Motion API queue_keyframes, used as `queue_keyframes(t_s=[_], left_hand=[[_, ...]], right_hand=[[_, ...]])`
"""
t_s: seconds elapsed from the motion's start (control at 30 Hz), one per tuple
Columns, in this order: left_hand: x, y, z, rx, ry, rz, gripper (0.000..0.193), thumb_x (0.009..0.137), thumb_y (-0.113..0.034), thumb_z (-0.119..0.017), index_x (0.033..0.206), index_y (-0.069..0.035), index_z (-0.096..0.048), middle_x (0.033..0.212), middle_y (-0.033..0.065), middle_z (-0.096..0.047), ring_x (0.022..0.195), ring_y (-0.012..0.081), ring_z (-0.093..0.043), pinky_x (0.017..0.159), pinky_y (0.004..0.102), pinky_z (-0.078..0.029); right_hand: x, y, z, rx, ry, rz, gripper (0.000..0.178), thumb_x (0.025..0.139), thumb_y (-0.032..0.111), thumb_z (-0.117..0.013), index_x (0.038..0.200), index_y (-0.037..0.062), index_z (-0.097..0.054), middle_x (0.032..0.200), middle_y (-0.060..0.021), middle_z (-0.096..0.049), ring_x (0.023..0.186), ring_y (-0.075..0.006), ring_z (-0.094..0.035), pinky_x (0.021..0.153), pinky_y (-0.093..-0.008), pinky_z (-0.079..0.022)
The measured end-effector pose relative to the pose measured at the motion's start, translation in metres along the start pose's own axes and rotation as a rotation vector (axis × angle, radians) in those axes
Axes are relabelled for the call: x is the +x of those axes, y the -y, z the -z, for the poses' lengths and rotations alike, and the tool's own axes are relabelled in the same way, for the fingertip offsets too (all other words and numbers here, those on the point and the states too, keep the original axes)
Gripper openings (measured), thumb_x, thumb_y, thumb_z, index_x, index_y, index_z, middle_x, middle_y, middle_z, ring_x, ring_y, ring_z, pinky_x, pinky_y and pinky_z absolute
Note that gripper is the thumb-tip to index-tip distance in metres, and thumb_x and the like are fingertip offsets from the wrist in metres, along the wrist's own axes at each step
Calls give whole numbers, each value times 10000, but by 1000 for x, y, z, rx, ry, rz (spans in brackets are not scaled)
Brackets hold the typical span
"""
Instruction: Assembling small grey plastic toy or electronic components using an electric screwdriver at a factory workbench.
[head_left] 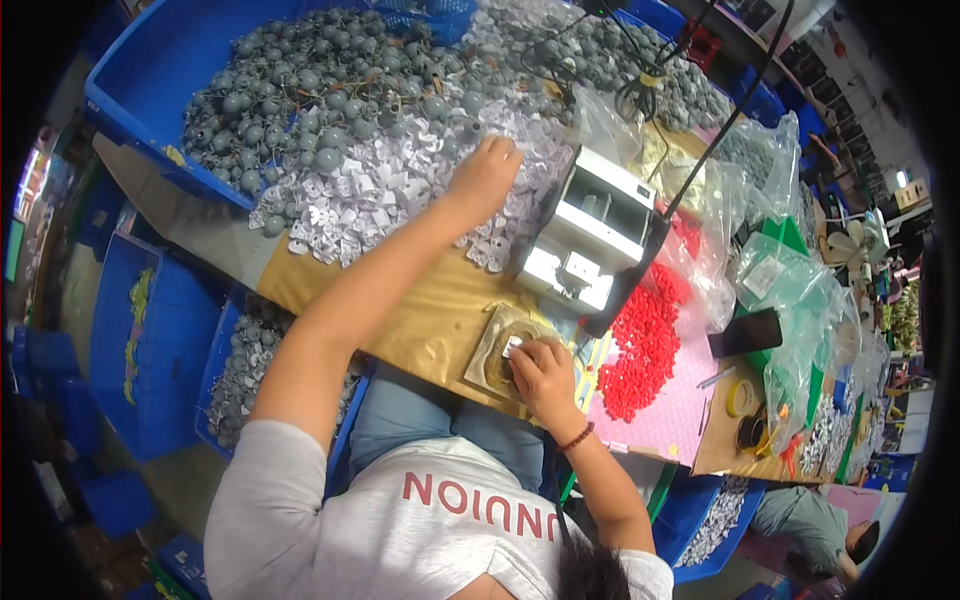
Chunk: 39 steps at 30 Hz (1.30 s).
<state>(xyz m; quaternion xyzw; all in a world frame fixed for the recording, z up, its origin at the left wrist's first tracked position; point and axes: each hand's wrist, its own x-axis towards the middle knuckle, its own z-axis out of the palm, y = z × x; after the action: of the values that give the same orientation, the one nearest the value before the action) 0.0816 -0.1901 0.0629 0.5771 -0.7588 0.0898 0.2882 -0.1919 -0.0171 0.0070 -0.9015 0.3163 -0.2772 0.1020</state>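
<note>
My left arm stretches over a heap of small white plastic pieces [390, 185]. At its far side my left hand [485, 182] has its fingers curled together; whatever they hold, if anything, is hidden. Close to the front edge of the table, a square tan block [484, 362] with a round, dark-rimmed recess lies before me. My right hand [543, 378] rests over this block, its fingertips pinching a small white piece [511, 346] at the recess. A white bench machine [590, 235] with a dark side stands just beyond the block.
Grey round parts with wires [320, 110] fill a blue bin [135, 125] at the back left. Small red parts [640, 345] are heaped right of the machine. Farther right are a phone [748, 333], yellow tape roll [740, 397] and plastic bags [790, 290]. Another person [815, 530] is at lower right.
</note>
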Motion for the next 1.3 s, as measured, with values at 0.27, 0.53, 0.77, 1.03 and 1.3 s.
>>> queue_keyframes(t_s=[0.27,0.53,0.77,1.03,1.3], left_hand=[[54,73,-13,424,419,213,292,842,-58,-630,1106,-152,-711,1135,152,-601,1020,358,-647,816,451,-557],[68,15,142,-241,-186,32,363,873,-147,-711,1220,-123,-607,1081,91,-618,909,212,-655,810,336,-542],[32,-67,200,-1061,143,50,373,903,-75,-712,1252,-40,-584,1162,60,-646,1024,125,-634,878,271,-530],[-80,-124,150,-1592,250,425,374,897,-24,-702,1243,-48,-560,1165,52,-606,1025,129,-630,888,262,-536],[-209,-145,82,-1365,404,630,326,880,-24,-703,1178,-40,-573,1167,85,-588,1023,182,-627,885,311,-523]], right_hand=[[-1,-2,9,276,-109,-215,272,793,-3,-749,1050,24,-667,1060,-146,-629,964,-332,-609,840,-407,-506],[14,-18,53,441,-215,-337,212,859,-59,-675,1064,-7,-660,1064,-148,-635,863,-237,-639,729,-311,-522],[98,11,118,165,-520,7,480,800,-16,-760,1243,-10,-577,1235,-199,-591,1112,-332,-592,926,-394,-484],[72,15,90,1220,-131,-507,463,956,-1,-636,1389,-1,-472,1052,-72,-717,896,-136,-689,810,-258,-544],[1,11,42,215,-13,-138,194,830,26,-731,1022,54,-717,840,-85,-669,682,-265,-662,583,-346,-525]])
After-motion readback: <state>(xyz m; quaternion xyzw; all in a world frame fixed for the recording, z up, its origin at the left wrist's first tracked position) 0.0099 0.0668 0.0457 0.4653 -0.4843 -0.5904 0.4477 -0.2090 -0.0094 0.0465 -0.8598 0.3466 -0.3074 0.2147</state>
